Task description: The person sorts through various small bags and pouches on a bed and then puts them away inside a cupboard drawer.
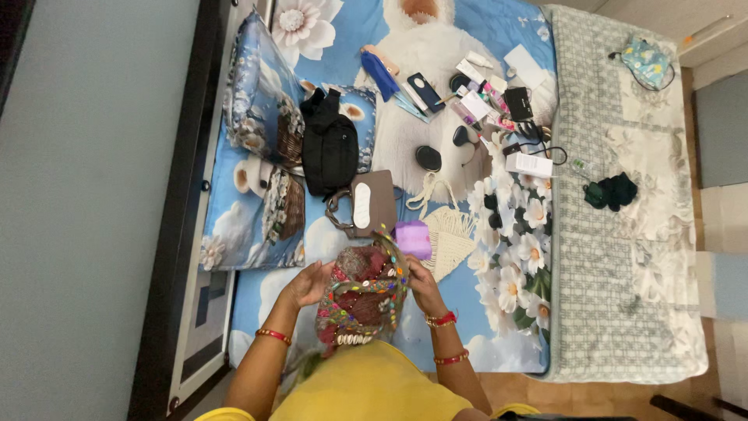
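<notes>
The beaded bag [362, 295], dark red with coloured beads and a row of shells along its lower edge, sat right in front of me over the near edge of the bed [499, 343], its long axis running away from my body. I had it clasped from both sides: my left hand [308, 282] on its left flank, my right hand [425, 284] on its right, equally close. Just beyond lay a purple pouch [413, 238] and a brown handbag [366, 204].

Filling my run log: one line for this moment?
left hand: holds beaded bag | right hand: holds bag | purple pouch: on bed
</notes>
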